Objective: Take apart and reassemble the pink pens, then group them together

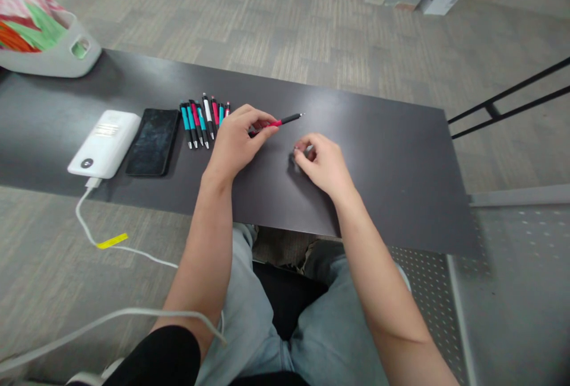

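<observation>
Between the thumb and fingers of my left hand (243, 139) lies a red pen (287, 120) with a black grip. Its grip end points right and a thin, pale point sticks out there; its other end is hidden by the hand. My right hand (323, 163) is closed in a pinch just above the tabletop, a little to the right of and nearer than the pen. A tiny dark bit seems to show at its fingertips, too small to name. Left of my left hand, several pens (198, 122) in blue, red and white lie side by side.
On the dark table (392, 160) a black phone (152, 142) lies beside a white power bank (104, 144), whose white cable (84, 220) hangs over the near edge. At the far left stands a white basket (84, 56) holding colourful items.
</observation>
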Demonstrator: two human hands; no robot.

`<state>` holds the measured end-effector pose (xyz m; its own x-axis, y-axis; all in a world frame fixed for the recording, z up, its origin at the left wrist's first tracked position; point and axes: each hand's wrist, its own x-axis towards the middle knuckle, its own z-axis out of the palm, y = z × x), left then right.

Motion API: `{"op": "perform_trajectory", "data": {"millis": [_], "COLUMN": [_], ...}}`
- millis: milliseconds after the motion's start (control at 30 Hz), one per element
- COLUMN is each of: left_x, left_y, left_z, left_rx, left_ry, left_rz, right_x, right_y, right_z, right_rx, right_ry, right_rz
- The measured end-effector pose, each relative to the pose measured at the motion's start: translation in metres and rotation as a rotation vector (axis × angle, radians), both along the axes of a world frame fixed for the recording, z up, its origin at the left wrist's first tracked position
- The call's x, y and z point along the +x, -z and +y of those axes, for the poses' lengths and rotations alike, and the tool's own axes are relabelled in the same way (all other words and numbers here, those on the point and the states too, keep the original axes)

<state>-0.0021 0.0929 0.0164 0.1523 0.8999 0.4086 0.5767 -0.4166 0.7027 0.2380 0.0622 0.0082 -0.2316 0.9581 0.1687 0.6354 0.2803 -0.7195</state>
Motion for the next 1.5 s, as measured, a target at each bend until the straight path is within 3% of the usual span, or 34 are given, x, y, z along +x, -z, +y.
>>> {"op": "perform_trajectory", "data": {"millis": [167,400,900,1233,1500], "left_x": [0.011,0.035,0.055,0.056,0.058], "left_y": [-0.003,-0.004,-0.001,0.001,0.003], "left_z": [-0.004,-0.008,-0.012,-0.011,-0.009], "left_rx": [-0.06,-0.06,-0.047,-0.045,-0.047], "left_ry": [0.127,0.244,0.325,0.303,0.324], "left_rz": [0.013,0.008,0.041,0.058,0.049], "right_x": [0.045,0.078,0.093,0.086,0.075], "right_y": [-0.006,-0.012,-0.012,-0.007,0.0], "right_z": [0.009,0.002,-0.016,-0.014,-0.012], "right_rx": [0.062,0.025,0.036,-0.015,-0.017], "right_ry": [0.164,0.151,0.109,0.089,0.157], "right_rz": [0.276,0.337,0.219,0.142,0.073]}}
